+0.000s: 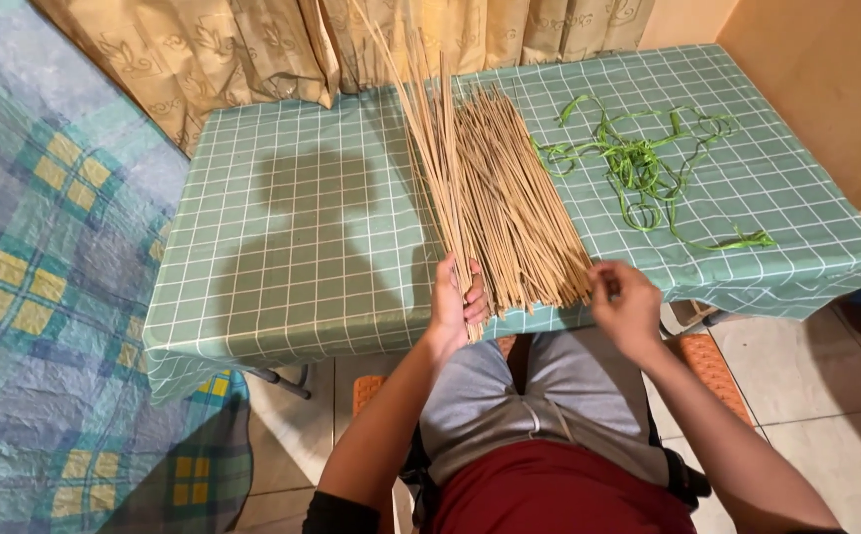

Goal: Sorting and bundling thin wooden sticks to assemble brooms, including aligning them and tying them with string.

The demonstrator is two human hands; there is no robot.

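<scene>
Thin tan sticks [514,203] lie in a broad pile on the green checked tablecloth [302,247], their near ends reaching the table's near edge. My left hand [456,302] is closed around a small bundle of sticks [430,129] that rises up and away toward the beige curtain [252,44]. My right hand [626,305] touches the pile's near right corner, fingers curled; I cannot tell whether it pinches a stick. Green strips [638,163] lie tangled to the far right.

Left hand [456,302] clenched; right hand [624,302] pinching.
</scene>
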